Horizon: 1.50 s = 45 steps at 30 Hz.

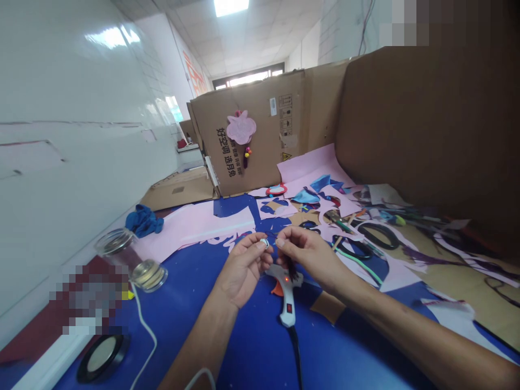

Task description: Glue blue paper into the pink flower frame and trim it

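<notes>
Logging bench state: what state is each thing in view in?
Left hand, pinching small ring
Right hand, fingers beside the ring, grip unclear
Glue gun, lying flat, indicator lit
Glass jar, on its side
Blue cloth, crumpled

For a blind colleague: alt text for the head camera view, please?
A bare left hand pinches a small white ring close to a right hand, a dark tuft hanging below it. Beneath them a white hot glue gun with a red light lies on a blue sheet, beside pink paper scraps and a cardboard wall.
</notes>
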Each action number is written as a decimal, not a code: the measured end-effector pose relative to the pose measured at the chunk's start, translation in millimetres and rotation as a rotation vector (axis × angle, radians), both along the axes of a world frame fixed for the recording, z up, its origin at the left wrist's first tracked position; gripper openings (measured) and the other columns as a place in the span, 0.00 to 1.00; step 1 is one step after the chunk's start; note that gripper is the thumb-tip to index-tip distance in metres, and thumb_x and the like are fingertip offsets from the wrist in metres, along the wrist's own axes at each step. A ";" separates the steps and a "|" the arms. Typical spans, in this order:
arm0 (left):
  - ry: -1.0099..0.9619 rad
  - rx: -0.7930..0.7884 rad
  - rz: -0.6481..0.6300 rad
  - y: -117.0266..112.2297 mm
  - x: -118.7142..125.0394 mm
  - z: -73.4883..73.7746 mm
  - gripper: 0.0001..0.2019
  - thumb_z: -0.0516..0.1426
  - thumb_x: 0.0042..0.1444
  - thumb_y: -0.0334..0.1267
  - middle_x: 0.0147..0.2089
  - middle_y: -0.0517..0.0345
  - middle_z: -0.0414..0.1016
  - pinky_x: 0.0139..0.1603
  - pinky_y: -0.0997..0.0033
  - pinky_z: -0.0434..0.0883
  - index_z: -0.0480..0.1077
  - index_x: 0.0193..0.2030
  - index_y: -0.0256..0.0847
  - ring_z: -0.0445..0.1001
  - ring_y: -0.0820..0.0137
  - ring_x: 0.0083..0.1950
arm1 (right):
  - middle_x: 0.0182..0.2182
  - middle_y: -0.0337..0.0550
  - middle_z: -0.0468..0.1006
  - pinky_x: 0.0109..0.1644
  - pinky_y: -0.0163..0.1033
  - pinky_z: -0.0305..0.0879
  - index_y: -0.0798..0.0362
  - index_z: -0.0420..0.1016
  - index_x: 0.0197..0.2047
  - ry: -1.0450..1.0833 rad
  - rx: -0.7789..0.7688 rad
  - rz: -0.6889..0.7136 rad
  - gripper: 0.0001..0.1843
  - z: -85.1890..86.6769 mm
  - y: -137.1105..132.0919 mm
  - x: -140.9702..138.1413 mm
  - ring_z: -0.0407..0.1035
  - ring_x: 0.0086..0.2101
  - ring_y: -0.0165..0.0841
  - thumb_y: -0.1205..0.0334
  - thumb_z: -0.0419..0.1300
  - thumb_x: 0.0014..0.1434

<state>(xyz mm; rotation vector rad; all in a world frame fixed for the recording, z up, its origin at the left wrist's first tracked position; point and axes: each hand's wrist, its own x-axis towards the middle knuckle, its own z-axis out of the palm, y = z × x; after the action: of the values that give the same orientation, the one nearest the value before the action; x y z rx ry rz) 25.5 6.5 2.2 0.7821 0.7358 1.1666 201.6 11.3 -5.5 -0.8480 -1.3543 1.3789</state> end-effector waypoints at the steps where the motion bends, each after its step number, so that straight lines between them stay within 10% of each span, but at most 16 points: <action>1: -0.017 -0.020 -0.005 0.2 -0.3 -0.1 0.15 0.71 0.51 0.30 0.33 0.56 0.79 0.30 0.79 0.73 0.76 0.44 0.35 0.76 0.75 0.28 | 0.25 0.35 0.76 0.28 0.37 0.66 0.50 0.71 0.37 0.001 0.006 0.000 0.14 -0.4 0.3 0.1 0.70 0.24 0.30 0.49 0.66 0.62; 11: -0.202 -0.305 -0.042 4.4 -7.1 3.1 0.09 0.54 0.58 0.25 0.34 0.51 0.75 0.25 0.79 0.72 0.72 0.43 0.34 0.74 0.72 0.28 | 0.22 0.35 0.76 0.27 0.36 0.63 0.50 0.70 0.36 -0.064 0.035 -0.026 0.14 -3.3 3.1 0.8 0.67 0.22 0.30 0.50 0.65 0.62; 28: 0.107 -0.106 0.024 -3.8 3.0 2.9 0.17 0.71 0.48 0.42 0.28 0.66 0.66 0.15 0.84 0.47 0.71 0.39 0.38 0.59 0.82 0.20 | 0.26 0.35 0.75 0.30 0.36 0.63 0.49 0.76 0.38 -0.405 0.311 -0.119 0.08 -13.0 0.4 0.7 0.68 0.27 0.32 0.58 0.60 0.68; 45: 0.399 0.058 0.148 -4.5 6.4 -1.7 0.16 0.69 0.51 0.48 0.20 0.71 0.60 0.15 0.81 0.45 0.69 0.34 0.42 0.52 0.81 0.18 | 0.37 0.39 0.82 0.38 0.38 0.66 0.48 0.75 0.45 -0.487 0.411 -0.131 0.11 -0.3 -4.7 4.3 0.74 0.34 0.34 0.66 0.51 0.70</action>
<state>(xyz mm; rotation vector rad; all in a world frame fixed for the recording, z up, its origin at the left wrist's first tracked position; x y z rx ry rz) 31.9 1.9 0.6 1.0393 1.1088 1.1812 205.9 6.5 -5.8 -1.0024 -1.8349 0.7710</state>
